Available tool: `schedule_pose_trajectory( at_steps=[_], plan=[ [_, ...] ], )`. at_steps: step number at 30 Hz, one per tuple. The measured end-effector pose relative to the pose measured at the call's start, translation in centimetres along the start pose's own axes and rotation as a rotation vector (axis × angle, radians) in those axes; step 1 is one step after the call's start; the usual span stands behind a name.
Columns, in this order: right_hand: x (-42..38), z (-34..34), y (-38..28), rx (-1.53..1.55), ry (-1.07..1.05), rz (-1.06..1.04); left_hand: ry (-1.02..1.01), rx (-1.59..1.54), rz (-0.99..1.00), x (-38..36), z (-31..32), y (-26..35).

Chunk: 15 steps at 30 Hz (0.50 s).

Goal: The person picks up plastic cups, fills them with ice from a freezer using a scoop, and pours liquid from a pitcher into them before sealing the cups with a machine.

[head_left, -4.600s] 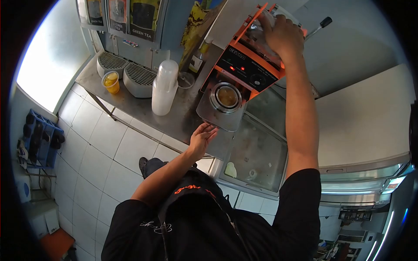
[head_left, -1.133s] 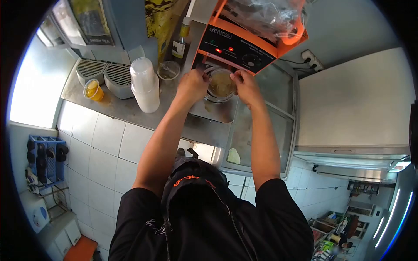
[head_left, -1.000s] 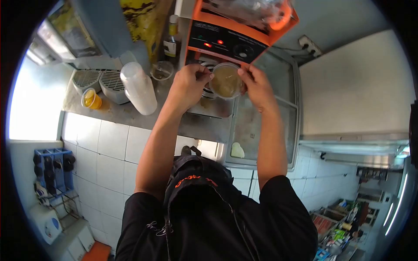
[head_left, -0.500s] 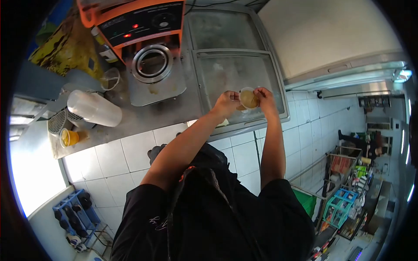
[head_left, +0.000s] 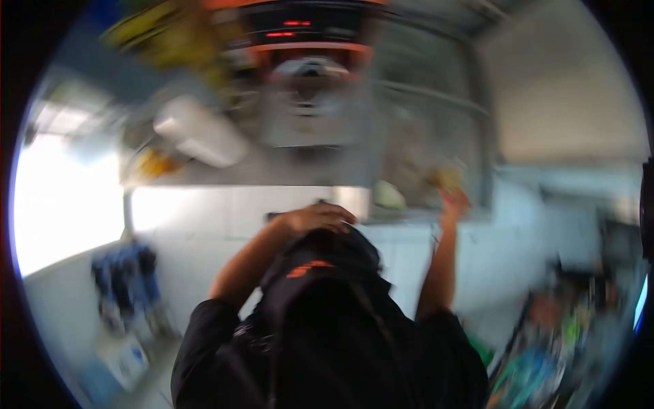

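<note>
The whole view is smeared by motion. My right hand [head_left: 455, 206] is at the front of the glass-topped counter section, with its fingers on a small cup [head_left: 447, 178] of yellowish-brown contents. Near my body, just in front of the counter edge, is my left hand [head_left: 320, 218], resting against the dark clothing with its fingers extended and nothing visible in it. A pale whitish-green item [head_left: 389, 195] lies on the glass top, left of the cup.
An orange machine [head_left: 310, 48] with red lights stands on the metal counter [head_left: 300, 167]. To its left are a white translucent container [head_left: 201, 133] and a cup with orange contents [head_left: 155, 164]. Blurred shelves with goods [head_left: 545, 341] are at the lower right.
My left hand has let go of the cup and moved back to my body. The cup stays with my right hand. The camera has turned, shifting the counter scene to the right.
</note>
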State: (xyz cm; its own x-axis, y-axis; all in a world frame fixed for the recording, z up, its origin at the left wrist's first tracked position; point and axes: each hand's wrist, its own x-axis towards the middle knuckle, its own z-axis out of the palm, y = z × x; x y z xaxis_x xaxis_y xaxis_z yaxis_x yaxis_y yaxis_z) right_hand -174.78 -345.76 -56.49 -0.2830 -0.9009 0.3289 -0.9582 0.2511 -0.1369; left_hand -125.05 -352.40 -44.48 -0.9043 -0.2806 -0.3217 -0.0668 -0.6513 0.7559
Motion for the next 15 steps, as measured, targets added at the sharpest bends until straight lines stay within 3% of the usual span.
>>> schedule_pose_trajectory(
  at_steps=[2, 3, 4, 5, 7, 9, 13, 15],
  plan=[
    [0.0, 0.3, 2.2, 0.014, -0.305, 0.061, 0.327, -0.007, -0.009, -6.9, -1.8, -2.4],
    [0.0, 0.1, 1.3, 0.642, -0.262, 0.494, 0.464, 0.045, 0.008, -10.0, -2.3, -3.4],
    [0.0, -0.1, 0.3, 1.252, 0.065, 0.906, 0.671, 0.132, -0.046, -13.1, -3.9, -6.0],
    [1.5, -3.8, -4.2, 1.296, 0.265, 1.218, 0.854, 0.223, -0.108, -16.3, -6.0, -9.1],
    [0.2, -5.1, -4.3, 1.263, 0.269, 1.246, 1.432, 0.250, -0.110, -22.8, -9.4, -13.2],
    [-1.5, -6.4, -7.1, 1.032, 0.252, 1.244, 1.989, 0.420, -0.066, -27.7, -8.4, -8.0],
    [-6.4, -6.5, -13.7, 0.807, 0.135, 1.062, 2.139, 0.669, 0.491, -32.8, -15.7, -3.4],
    [-7.4, -8.0, -19.5, 0.699, 0.095, 0.947, 2.215, 0.584, 0.459, -33.3, -21.5, -3.1]
  ],
)
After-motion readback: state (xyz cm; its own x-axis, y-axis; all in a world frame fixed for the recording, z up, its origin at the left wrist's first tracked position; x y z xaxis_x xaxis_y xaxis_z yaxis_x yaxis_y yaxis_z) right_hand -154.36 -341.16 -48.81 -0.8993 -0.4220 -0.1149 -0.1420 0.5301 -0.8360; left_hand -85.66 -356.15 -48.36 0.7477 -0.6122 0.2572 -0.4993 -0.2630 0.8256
